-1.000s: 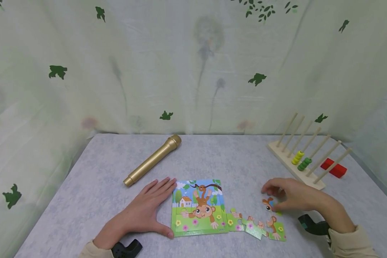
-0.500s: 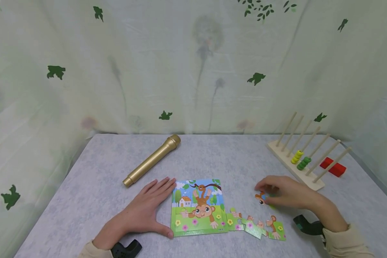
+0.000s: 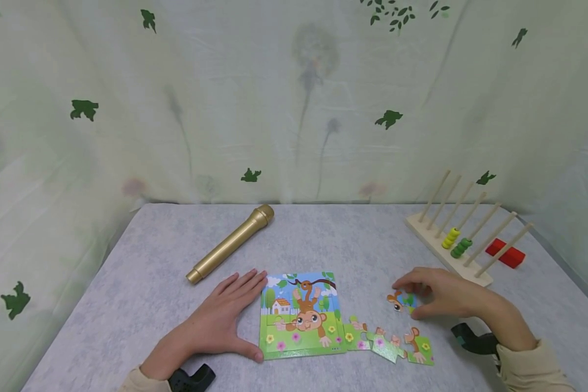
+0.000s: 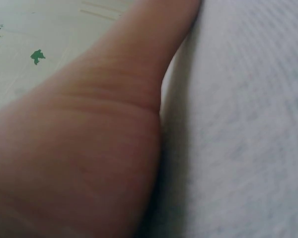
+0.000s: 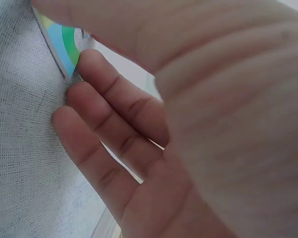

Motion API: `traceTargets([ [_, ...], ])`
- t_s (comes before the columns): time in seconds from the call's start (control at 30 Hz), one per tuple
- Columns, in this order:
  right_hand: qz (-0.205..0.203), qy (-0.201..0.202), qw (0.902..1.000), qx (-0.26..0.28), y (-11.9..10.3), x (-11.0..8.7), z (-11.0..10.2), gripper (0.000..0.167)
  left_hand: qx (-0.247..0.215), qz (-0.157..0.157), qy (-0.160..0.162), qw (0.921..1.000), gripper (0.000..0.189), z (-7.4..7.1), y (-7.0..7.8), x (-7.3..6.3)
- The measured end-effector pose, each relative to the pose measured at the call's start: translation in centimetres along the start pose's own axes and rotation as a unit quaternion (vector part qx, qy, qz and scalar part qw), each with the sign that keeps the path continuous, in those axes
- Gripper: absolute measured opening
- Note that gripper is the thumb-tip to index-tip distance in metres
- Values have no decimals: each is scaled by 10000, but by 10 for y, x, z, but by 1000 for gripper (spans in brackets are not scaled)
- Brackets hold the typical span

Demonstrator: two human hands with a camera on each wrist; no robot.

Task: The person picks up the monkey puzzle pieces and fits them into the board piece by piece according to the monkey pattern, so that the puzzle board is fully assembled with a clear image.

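Closest in, the person's left hand (image 3: 220, 321) lies flat on the worktop (image 3: 127, 305), fingers straight and thumb stretched well away, forefinger and thumb tips at the left edge of the monkey picture board (image 3: 301, 316). That board shows a whole scene; whether it is printed or pieced together I can't tell from here. Off its lower right corner runs an uneven row: a left puzzle piece (image 3: 355, 340), a middle puzzle piece (image 3: 384, 347) sitting slantwise, and a right puzzle piece (image 3: 423, 351). Just beyond, the right hand (image 3: 443, 294) pinches an eye-and-ear puzzle piece (image 3: 397, 301) between thumb and forefinger, though I can't say if it is one piece or two joined; the other fingers bend down near the cloth. The loose pieces carry parts of a similar monkey, so I'd judge that picture barely half made: a bottom strip laid but not snug, the pinched piece apart from it, the upper part wanting. Farther back lie a gold microphone (image 3: 230, 245) and, on the right, a wooden peg stand (image 3: 467, 269) with yellow and green beads, a red block (image 3: 506, 253) beside it, then the leaf-patterned curtain (image 3: 274, 109) behind everything
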State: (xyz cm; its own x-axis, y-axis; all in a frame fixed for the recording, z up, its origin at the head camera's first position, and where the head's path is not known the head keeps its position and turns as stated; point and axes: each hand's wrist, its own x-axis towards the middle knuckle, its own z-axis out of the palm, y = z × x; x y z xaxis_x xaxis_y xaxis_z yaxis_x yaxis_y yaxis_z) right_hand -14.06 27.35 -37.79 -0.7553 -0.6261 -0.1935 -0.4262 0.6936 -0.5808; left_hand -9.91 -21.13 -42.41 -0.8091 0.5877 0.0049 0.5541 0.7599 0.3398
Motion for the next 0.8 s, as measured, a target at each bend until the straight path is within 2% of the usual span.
traceTargets([
  [0.17,-108,10,9999,-17,0,1,0,46,2,24,32,10000,138,0,0,0],
  [0.4,-315,213,9988,-313,-3,4,4,40,-9,-7,19,10000,138,-1,1,-1],
  [0.8,-279,496,9966,-594,-10,8,8,39,-37,-28,-23,10000,137,-1,1,0],
])
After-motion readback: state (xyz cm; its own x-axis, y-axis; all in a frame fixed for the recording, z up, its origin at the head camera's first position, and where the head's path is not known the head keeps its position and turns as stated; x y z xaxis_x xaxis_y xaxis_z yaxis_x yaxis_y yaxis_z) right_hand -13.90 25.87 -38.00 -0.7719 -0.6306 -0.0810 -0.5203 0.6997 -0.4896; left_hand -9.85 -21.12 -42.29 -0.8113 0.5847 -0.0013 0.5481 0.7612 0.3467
